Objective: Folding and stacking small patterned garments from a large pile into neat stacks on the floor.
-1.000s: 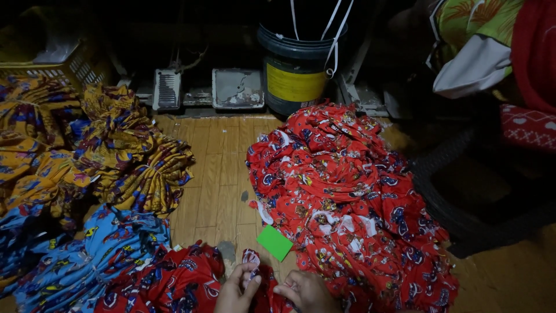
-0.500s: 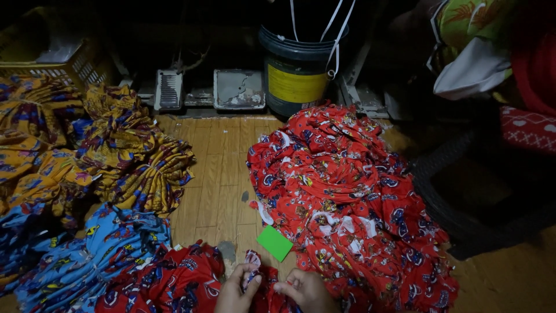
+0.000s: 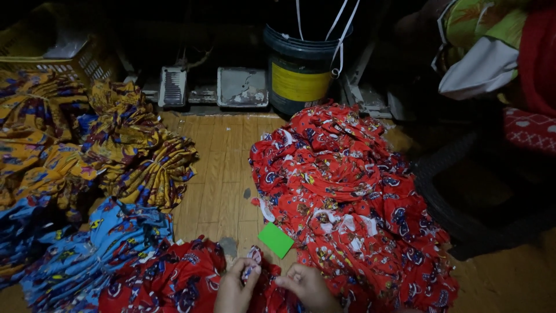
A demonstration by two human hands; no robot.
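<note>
Both hands are seen at the bottom edge of the head view, close together. The left hand (image 3: pixel 236 285) is pinched on a small piece of red printed fabric (image 3: pixel 255 272), thumb and fingertips closed on its upper edge. The right hand (image 3: pixel 306 285) is curled, fingertips pressed to the same piece from the other side; a firm grip cannot be confirmed. The piece is held just above the wooden floor (image 3: pixel 223 174), over a low heap of red cloth (image 3: pixel 168 281) at lower left.

A green card (image 3: pixel 275 239) is laid flat on the floor just above the hands, touching the edge of a large pile of red printed garments (image 3: pixel 347 203) at right. Blue printed fabric (image 3: pixel 87 255) is heaped at lower left, yellow printed fabric (image 3: pixel 98 150) above it. A dark bucket with a yellow label (image 3: pixel 300 78) is stood at the back, with two grey foot pedals (image 3: pixel 208 87) beside it. A yellow basket (image 3: pixel 58 58) is noted at far left.
</note>
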